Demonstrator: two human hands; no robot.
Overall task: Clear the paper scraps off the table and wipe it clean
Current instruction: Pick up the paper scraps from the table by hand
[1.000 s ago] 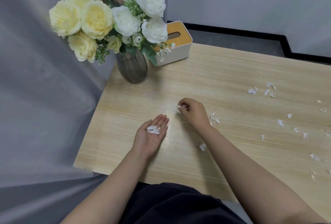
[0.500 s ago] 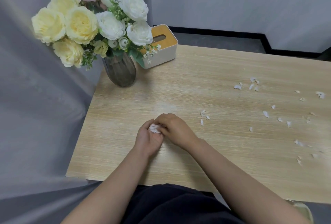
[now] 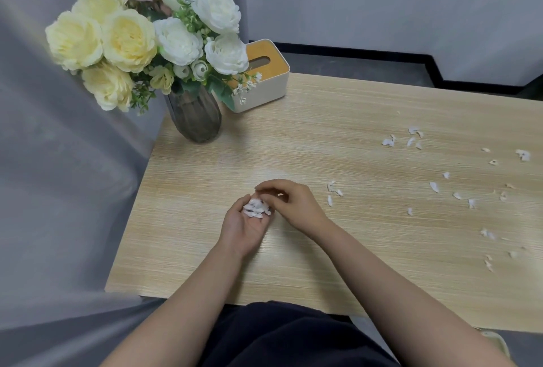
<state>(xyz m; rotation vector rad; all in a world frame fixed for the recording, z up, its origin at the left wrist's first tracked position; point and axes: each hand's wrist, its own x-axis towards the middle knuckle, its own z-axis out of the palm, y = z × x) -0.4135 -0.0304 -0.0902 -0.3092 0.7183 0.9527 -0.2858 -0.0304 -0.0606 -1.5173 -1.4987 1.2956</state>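
Observation:
My left hand (image 3: 244, 227) lies palm up on the wooden table (image 3: 338, 131), cupping a small pile of white paper scraps (image 3: 256, 208) near its fingers. My right hand (image 3: 291, 205) hovers just right of the pile, its fingertips curled over the scraps; whether it pinches one I cannot tell. A few loose scraps (image 3: 333, 190) lie just right of my right hand. Several more scraps (image 3: 434, 187) are scattered over the right half of the table.
A dark glass vase (image 3: 195, 118) with white, yellow and pink flowers stands at the back left corner. Behind it sits a cream tissue box (image 3: 264, 84) with a wooden lid. Grey curtain hangs along the table's left side.
My right hand came from the table left to my left palm and added scraps to the pile, which has grown. It now lifts slightly off the pile.

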